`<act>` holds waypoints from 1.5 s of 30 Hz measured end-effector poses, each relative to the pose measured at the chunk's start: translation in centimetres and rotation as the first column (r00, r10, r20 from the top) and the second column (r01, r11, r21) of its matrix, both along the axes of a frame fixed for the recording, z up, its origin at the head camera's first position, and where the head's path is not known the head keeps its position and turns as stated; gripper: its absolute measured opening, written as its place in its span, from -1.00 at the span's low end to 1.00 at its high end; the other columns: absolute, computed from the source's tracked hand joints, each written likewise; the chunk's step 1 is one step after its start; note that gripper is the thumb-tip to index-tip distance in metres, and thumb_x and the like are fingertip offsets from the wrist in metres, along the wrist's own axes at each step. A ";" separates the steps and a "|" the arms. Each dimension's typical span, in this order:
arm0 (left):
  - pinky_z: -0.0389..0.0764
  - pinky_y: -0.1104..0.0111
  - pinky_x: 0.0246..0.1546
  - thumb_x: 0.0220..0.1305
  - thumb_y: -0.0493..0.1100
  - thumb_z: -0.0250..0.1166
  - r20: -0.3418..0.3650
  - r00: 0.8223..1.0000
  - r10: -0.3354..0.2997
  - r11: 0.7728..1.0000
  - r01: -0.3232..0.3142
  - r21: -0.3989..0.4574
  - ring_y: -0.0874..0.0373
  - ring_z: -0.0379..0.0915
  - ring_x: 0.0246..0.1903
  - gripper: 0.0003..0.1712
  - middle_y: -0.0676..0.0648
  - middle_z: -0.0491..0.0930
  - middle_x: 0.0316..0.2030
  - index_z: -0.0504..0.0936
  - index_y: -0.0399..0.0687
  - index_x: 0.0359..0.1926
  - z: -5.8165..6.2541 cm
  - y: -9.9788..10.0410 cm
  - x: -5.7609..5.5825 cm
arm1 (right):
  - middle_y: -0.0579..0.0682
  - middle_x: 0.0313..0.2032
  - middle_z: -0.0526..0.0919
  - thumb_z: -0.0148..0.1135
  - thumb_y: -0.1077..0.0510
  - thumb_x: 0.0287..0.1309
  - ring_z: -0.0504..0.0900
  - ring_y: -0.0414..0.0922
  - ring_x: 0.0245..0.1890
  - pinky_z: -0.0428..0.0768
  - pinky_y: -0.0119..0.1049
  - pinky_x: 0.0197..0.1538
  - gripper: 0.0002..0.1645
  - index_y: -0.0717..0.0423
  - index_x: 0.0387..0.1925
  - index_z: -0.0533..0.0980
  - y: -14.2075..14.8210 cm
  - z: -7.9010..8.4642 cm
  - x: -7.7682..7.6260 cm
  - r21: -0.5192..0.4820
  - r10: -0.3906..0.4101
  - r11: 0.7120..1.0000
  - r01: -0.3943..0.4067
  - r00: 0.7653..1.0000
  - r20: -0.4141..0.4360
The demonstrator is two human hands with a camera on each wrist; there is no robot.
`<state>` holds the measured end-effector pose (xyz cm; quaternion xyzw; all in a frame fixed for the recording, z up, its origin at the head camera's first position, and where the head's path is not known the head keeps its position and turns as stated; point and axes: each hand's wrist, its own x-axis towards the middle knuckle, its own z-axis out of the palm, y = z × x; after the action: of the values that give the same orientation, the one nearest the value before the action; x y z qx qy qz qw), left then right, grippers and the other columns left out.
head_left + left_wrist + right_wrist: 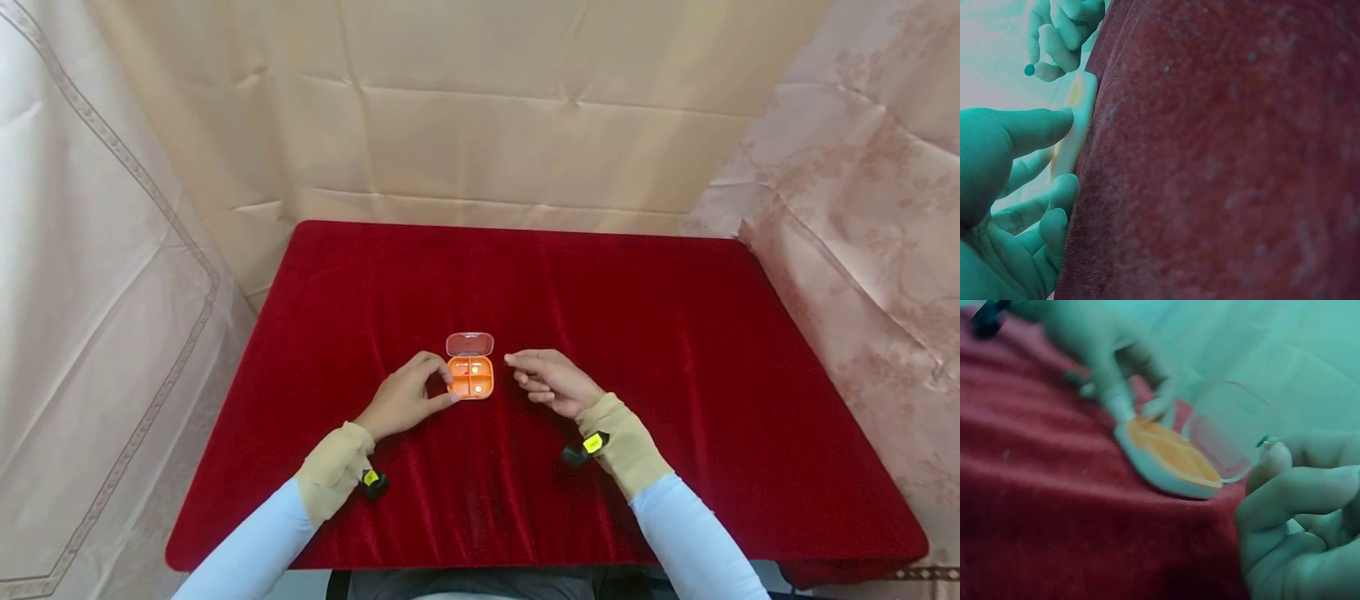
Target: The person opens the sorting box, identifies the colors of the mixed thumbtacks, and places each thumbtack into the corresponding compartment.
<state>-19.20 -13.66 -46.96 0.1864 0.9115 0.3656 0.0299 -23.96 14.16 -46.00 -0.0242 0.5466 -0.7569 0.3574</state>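
Observation:
An orange pill box (pixel 471 388) with four-part dividers lies on the red cloth, its clear lid (pixel 470 343) flipped up at the back. Small pale pills sit in the right-hand compartments, and a reddish bit shows at the back left. My left hand (pixel 411 395) holds the box at its left side, thumb at the near corner and fingers at the left edge. To the right of the box, apart from it, is my right hand (pixel 553 382). It pinches a small dark round pill (pixel 1029 70) at its fingertips.
A red velvet cloth (pixel 637 333) covers the table. Behind it hangs a cream curtain (pixel 480 150), with a white patterned cloth (pixel 97 333) on the left and a pinkish floral one (pixel 885 250) on the right.

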 end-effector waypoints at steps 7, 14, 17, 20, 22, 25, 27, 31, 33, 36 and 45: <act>0.48 0.38 -0.44 0.19 0.11 0.38 -0.019 1.000 0.002 1.000 -0.002 -0.007 0.26 0.40 -0.47 -0.72 0.18 0.42 -0.02 0.53 0.16 -0.18 -0.2 0.0 -0.2 | -0.02 -0.57 0.39 0.21 0.10 0.30 0.14 -0.29 -0.79 0.18 -0.42 -0.71 -0.68 0.34 -0.16 0.53 -3.4 1.4 1.4 0.466 0.192 0.885 -0.018 0.925 -0.328; 0.47 0.38 -0.46 0.18 0.09 0.39 -0.011 1.000 -0.001 1.000 0.001 -0.008 0.26 0.40 -0.49 -0.73 0.20 0.41 -0.02 0.52 0.19 -0.19 -0.1 0.0 -0.1 | -0.07 -0.64 0.42 0.25 0.06 0.25 0.21 -0.27 -0.80 0.21 -0.42 -0.74 -0.79 0.15 -0.35 0.58 -5.8 1.9 1.8 0.654 0.311 0.752 0.081 0.832 -0.460; 0.46 0.38 -0.46 0.19 0.10 0.38 -0.015 1.000 0.000 1.000 0.000 -0.011 0.26 0.39 -0.49 -0.73 0.20 0.42 -0.01 0.53 0.19 -0.19 -0.1 0.0 -0.1 | -0.10 -0.66 0.43 0.26 0.05 0.24 0.29 -0.26 -0.76 0.26 -0.42 -0.71 -0.80 0.08 -0.41 0.56 -6.2 1.6 1.9 0.692 0.345 0.713 0.114 0.802 -0.487; 0.45 0.38 -0.46 0.19 0.11 0.38 -0.019 1.000 0.002 1.000 -0.002 -0.013 0.26 0.39 -0.49 -0.73 0.20 0.42 -0.02 0.53 0.18 -0.19 -0.1 0.0 -0.1 | -0.09 -0.66 0.46 0.26 0.05 0.25 0.32 -0.24 -0.73 0.27 -0.42 -0.69 -0.80 0.05 -0.45 0.54 -6.4 1.5 2.0 0.704 0.353 0.697 0.138 0.789 -0.504; 0.45 0.38 -0.47 0.19 0.11 0.38 -0.021 1.000 0.003 1.000 -0.003 -0.016 0.26 0.38 -0.49 -0.73 0.20 0.42 -0.02 0.53 0.18 -0.19 -0.1 0.0 -0.1 | -0.09 -0.66 0.46 0.26 0.06 0.24 0.32 -0.22 -0.72 0.27 -0.41 -0.70 -0.80 0.04 -0.46 0.54 -6.4 1.4 2.1 0.702 0.348 0.696 0.154 0.782 -0.517; 0.45 0.38 -0.46 0.19 0.11 0.38 -0.025 1.000 0.001 1.000 -0.001 -0.017 0.26 0.38 -0.49 -0.73 0.19 0.42 -0.01 0.54 0.17 -0.18 -0.1 0.0 -0.1 | -0.11 -0.67 0.44 0.28 0.08 0.22 0.32 -0.22 -0.70 0.27 -0.41 -0.66 -0.81 0.03 -0.47 0.55 -6.5 1.3 2.1 0.693 0.338 0.698 0.180 0.770 -0.541; 0.45 0.38 -0.46 0.18 0.09 0.38 -0.025 1.000 0.001 1.000 -0.002 -0.018 0.26 0.38 -0.49 -0.73 0.19 0.42 -0.01 0.54 0.17 -0.18 -0.1 0.0 0.0 | -0.13 -0.67 0.42 0.28 0.08 0.22 0.32 -0.23 -0.68 0.28 -0.42 -0.63 -0.82 0.04 -0.46 0.57 -6.5 1.3 2.1 0.689 0.341 0.700 0.187 0.761 -0.553; 0.46 0.39 -0.45 0.18 0.07 0.39 -0.026 1.000 -0.001 1.000 0.001 -0.013 0.27 0.38 -0.48 -0.73 0.18 0.43 -0.01 0.54 0.15 -0.18 -0.1 0.1 0.0 | -0.11 -0.65 0.43 0.24 0.05 0.26 0.30 -0.25 -0.71 0.29 -0.42 -0.64 -0.81 0.08 -0.35 0.63 -6.0 1.4 1.9 0.662 0.307 0.729 0.173 0.782 -0.542; 0.45 0.38 -0.45 0.16 0.06 0.41 -0.022 1.000 -0.002 1.000 0.002 0.004 0.25 0.37 -0.48 -0.68 0.13 0.44 -0.06 0.52 0.10 -0.16 -0.1 0.2 -0.1 | -0.05 -0.62 0.45 0.21 0.05 0.28 0.27 -0.25 -0.74 0.28 -0.41 -0.68 -0.79 0.11 -0.27 0.64 -5.3 1.5 1.7 0.632 0.249 0.755 0.173 0.816 -0.521; 0.44 0.38 -0.48 0.10 0.07 0.45 0.019 0.999 0.027 0.998 -0.028 0.055 0.22 0.35 -0.51 -0.50 0.06 0.44 -0.14 0.41 0.03 -0.07 -0.1 0.2 -0.2 | 0.04 -0.60 0.45 0.18 0.05 0.30 0.22 -0.22 -0.78 0.24 -0.38 -0.73 -0.75 0.15 -0.21 0.62 -4.2 1.8 1.2 0.583 0.122 0.782 0.218 0.865 -0.487; 0.50 0.34 -0.61 -0.07 0.02 0.56 0.080 0.997 0.022 0.985 -0.035 0.169 0.19 0.45 -0.65 0.17 0.18 0.30 0.25 0.00 0.45 0.45 -0.1 0.5 -0.8 | 0.10 -0.48 0.54 0.06 -0.38 0.27 0.27 -0.19 -0.73 0.29 -0.37 -0.68 -0.33 0.15 -0.07 0.47 -3.6 2.2 -0.4 0.514 -0.065 0.798 0.315 0.893 -0.446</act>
<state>-19.99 -13.15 -47.08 0.1607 0.8775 0.4497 0.0441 -24.40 10.56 -43.84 -0.0159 0.8101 -0.5674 0.1467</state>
